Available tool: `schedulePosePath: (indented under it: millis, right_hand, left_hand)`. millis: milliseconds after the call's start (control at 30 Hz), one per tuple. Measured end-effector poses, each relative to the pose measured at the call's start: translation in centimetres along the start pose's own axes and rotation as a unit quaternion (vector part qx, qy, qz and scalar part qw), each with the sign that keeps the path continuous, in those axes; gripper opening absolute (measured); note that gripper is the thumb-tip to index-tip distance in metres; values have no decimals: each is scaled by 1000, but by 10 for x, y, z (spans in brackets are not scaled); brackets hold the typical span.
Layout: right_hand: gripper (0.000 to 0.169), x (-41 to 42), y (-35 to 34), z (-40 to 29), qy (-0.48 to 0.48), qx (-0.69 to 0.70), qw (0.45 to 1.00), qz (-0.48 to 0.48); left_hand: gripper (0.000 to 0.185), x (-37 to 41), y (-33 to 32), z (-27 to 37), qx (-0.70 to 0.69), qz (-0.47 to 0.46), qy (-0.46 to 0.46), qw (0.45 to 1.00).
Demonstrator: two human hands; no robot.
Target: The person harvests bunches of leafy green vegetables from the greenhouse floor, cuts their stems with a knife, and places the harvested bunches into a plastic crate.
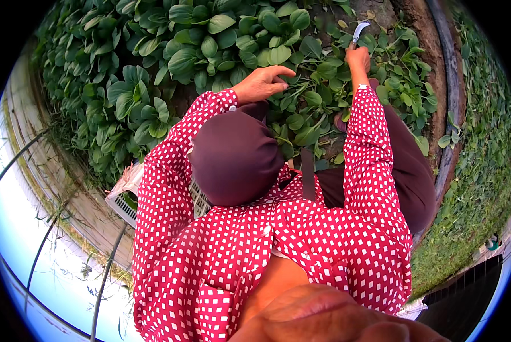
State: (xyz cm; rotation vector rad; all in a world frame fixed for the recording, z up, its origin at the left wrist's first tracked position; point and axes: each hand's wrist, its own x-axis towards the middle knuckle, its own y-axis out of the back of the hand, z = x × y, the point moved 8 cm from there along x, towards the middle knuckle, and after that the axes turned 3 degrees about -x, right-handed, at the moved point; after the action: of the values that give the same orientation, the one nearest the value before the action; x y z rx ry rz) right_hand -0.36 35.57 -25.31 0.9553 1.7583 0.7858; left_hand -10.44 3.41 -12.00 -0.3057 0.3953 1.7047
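Note:
My right hand point(358, 60) is closed around the handle of a small sickle-shaped knife point(359, 32). The blade curves away to the right over leaves and bare soil. My left hand point(264, 83) hangs above my bent left knee point(238, 156), thumb and forefinger apart, with nothing in it. Just beyond it stand dense leafy greens that look like bok choy point(208, 45). Between and below my hands, loose-looking greens point(306, 102) lie flat over the ground. Another patch of low greens point(403, 81) spreads to the right of my right forearm.
A white plastic crate point(125, 207) stands by my left arm, partly hidden. Along the right runs a dark hose or pipe point(450, 64) beside a soil edge, with another green bed point(486, 128) past it. Thin hoops point(106, 273) rise at the lower left.

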Motion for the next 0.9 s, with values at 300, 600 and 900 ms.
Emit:
schedulePosePath:
  millis: [300, 600, 900]
  right_hand:
    - [36, -43, 23, -18, 66, 270, 960, 33]
    - [41, -175, -79, -56, 35, 416, 881, -223]
    - [37, -171, -105, -48, -30, 401, 869, -287]
  left_hand:
    - [27, 76, 42, 13, 549, 155, -50, 820]
    - [13, 61, 54, -14, 602, 136, -53, 785]
    - [16, 67, 65, -40, 689, 12, 7, 725]
